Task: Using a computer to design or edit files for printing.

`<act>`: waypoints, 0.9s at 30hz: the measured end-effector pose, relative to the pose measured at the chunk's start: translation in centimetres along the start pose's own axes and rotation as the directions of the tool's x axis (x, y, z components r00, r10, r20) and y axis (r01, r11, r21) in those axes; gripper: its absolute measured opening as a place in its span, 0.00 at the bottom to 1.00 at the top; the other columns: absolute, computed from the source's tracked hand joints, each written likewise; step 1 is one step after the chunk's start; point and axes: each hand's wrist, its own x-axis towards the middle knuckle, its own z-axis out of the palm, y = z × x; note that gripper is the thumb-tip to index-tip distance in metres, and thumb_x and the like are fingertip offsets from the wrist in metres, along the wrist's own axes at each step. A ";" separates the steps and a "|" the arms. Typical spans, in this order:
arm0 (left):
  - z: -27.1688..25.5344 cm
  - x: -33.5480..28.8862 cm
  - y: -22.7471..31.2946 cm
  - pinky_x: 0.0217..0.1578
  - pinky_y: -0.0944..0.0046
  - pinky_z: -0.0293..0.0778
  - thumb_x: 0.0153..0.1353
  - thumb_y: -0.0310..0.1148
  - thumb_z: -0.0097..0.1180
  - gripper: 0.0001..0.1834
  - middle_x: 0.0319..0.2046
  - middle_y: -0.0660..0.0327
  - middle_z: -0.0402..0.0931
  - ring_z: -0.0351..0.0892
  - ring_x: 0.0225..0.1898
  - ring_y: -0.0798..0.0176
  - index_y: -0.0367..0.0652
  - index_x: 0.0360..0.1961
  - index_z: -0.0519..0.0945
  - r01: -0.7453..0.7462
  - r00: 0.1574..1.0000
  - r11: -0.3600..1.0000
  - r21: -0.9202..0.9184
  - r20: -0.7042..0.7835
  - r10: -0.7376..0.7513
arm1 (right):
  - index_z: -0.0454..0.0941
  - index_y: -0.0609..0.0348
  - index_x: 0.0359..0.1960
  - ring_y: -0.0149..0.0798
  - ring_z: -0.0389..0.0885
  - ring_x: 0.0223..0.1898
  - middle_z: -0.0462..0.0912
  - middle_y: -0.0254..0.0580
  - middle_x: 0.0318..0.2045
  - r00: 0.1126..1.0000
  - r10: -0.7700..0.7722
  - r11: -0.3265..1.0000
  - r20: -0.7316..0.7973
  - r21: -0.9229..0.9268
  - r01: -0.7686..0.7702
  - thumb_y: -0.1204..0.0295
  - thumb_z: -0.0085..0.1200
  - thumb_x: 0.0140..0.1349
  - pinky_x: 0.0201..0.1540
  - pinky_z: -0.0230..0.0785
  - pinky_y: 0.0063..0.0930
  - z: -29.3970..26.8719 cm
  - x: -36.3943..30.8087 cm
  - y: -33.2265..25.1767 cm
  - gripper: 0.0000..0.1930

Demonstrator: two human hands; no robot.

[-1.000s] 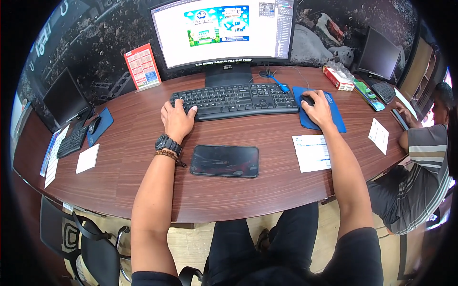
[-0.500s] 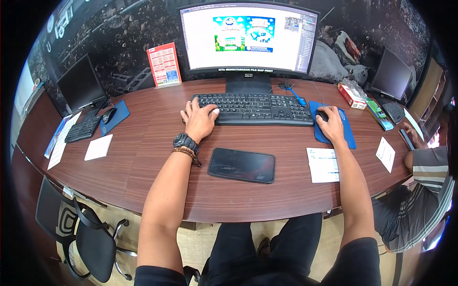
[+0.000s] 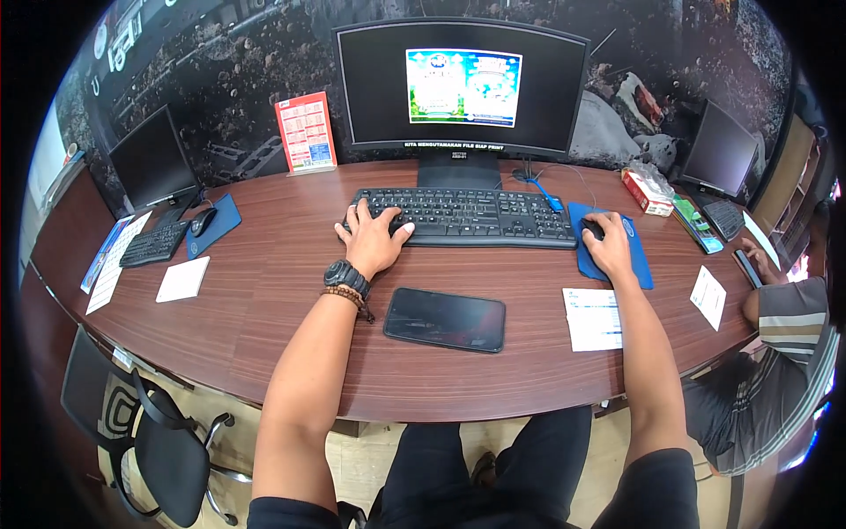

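My left hand rests with spread fingers on the left end of a black keyboard; the thumb lies by its front edge. Under my right hand is a black computer mouse, mostly covered by the fingers, on a blue mouse pad. Behind the keyboard stands a curved monitor, showing a blue, white and green two-panel design on black. A dark smartphone lies on the desk between my forearms. Beside my right forearm is a printed sheet of paper, partly covered by it.
The brown desk also carries a red-and-white desk calendar, a second black keyboard at left and a red-and-white box. At right sits another person, holding a phone. An office chair stands lower left.
The screen has switched from a white workspace with side panels to the design alone on black. My view has tilted up slightly. Both hands keep their places on keyboard and mouse.
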 end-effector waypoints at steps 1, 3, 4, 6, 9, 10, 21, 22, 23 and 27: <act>0.1 0.1 0.0 0.66 0.20 0.36 0.65 0.58 0.55 0.29 0.71 0.34 0.50 0.41 0.75 0.32 0.58 0.62 0.77 -0.006 1.000 1.000 0.007 -0.006 0.006 | 0.83 0.55 0.49 0.54 0.78 0.54 0.77 0.48 0.51 1.000 0.002 1.000 0.001 -0.008 -0.002 0.67 0.58 0.56 0.59 0.70 0.41 0.0 0.0 0.1 0.18; 0.1 0.1 0.0 0.65 0.20 0.37 0.65 0.58 0.55 0.29 0.71 0.34 0.50 0.41 0.74 0.32 0.58 0.61 0.78 -0.007 1.000 1.000 0.013 -0.008 0.007 | 0.83 0.55 0.49 0.54 0.78 0.54 0.77 0.49 0.51 1.000 0.006 1.000 0.002 -0.016 -0.006 0.67 0.58 0.56 0.59 0.70 0.41 0.0 0.0 0.1 0.18; 0.1 0.1 0.0 0.65 0.21 0.37 0.65 0.58 0.55 0.28 0.71 0.34 0.51 0.41 0.74 0.32 0.58 0.61 0.78 -0.005 1.000 1.000 0.018 -0.009 0.005 | 0.83 0.55 0.49 0.54 0.78 0.54 0.77 0.49 0.51 1.000 0.011 1.000 0.004 -0.013 -0.011 0.67 0.58 0.56 0.59 0.70 0.41 0.0 0.0 -0.1 0.18; 0.0 0.1 0.2 0.66 0.21 0.36 0.65 0.58 0.55 0.29 0.72 0.35 0.50 0.41 0.74 0.32 0.58 0.62 0.77 0.006 1.000 1.000 0.021 0.005 -0.006 | 0.83 0.55 0.49 0.53 0.78 0.54 0.77 0.49 0.51 1.000 0.017 1.000 0.005 -0.010 -0.017 0.67 0.58 0.56 0.58 0.70 0.41 -0.1 0.0 -0.2 0.18; -0.1 0.1 0.2 0.67 0.23 0.35 0.65 0.58 0.55 0.29 0.72 0.36 0.49 0.41 0.75 0.32 0.58 0.62 0.77 0.016 1.000 1.000 0.027 0.020 -0.017 | 0.83 0.55 0.49 0.53 0.78 0.53 0.77 0.49 0.50 1.000 0.023 1.000 0.011 0.006 -0.023 0.67 0.58 0.56 0.58 0.71 0.41 -0.1 0.0 -0.2 0.18; -0.1 0.1 0.2 0.67 0.23 0.35 0.65 0.58 0.55 0.29 0.72 0.35 0.49 0.41 0.75 0.32 0.58 0.62 0.77 0.015 1.000 0.999 0.029 0.022 -0.016 | 0.83 0.55 0.49 0.53 0.78 0.53 0.77 0.49 0.50 1.000 0.025 1.000 0.010 0.001 -0.025 0.67 0.58 0.56 0.58 0.71 0.41 -0.1 0.1 -0.2 0.18; 0.5 0.2 -0.2 0.66 0.21 0.36 0.63 0.57 0.58 0.28 0.70 0.34 0.52 0.44 0.74 0.32 0.55 0.59 0.79 -0.025 0.999 0.999 -0.021 -0.042 0.024 | 0.83 0.56 0.48 0.54 0.79 0.52 0.78 0.49 0.49 0.999 -0.026 1.000 -0.019 0.014 0.026 0.68 0.58 0.56 0.56 0.72 0.42 0.2 0.1 0.4 0.17; 0.5 0.2 -0.4 0.65 0.20 0.38 0.61 0.56 0.61 0.28 0.69 0.34 0.55 0.46 0.73 0.34 0.54 0.57 0.81 -0.054 0.995 0.998 -0.017 -0.089 0.052 | 0.83 0.57 0.48 0.54 0.79 0.51 0.78 0.50 0.49 0.999 -0.032 0.999 -0.021 0.023 0.032 0.68 0.58 0.56 0.56 0.72 0.42 0.2 0.0 0.2 0.17; 0.5 0.2 -0.6 0.65 0.20 0.38 0.61 0.56 0.61 0.28 0.69 0.34 0.55 0.46 0.73 0.34 0.54 0.57 0.81 -0.052 0.995 0.999 -0.015 -0.091 0.050 | 0.83 0.58 0.48 0.54 0.79 0.51 0.78 0.50 0.49 0.999 -0.037 0.999 -0.022 0.032 0.038 0.68 0.59 0.56 0.56 0.72 0.41 0.2 0.0 0.0 0.17; -0.2 0.1 0.1 0.65 0.22 0.41 0.57 0.51 0.67 0.22 0.68 0.39 0.59 0.51 0.72 0.38 0.52 0.49 0.86 -0.116 0.984 0.993 0.016 -0.138 0.117 | 0.82 0.58 0.48 0.55 0.79 0.52 0.78 0.51 0.49 0.999 -0.039 0.999 -0.027 0.034 0.040 0.68 0.59 0.56 0.56 0.71 0.41 0.1 0.0 0.1 0.17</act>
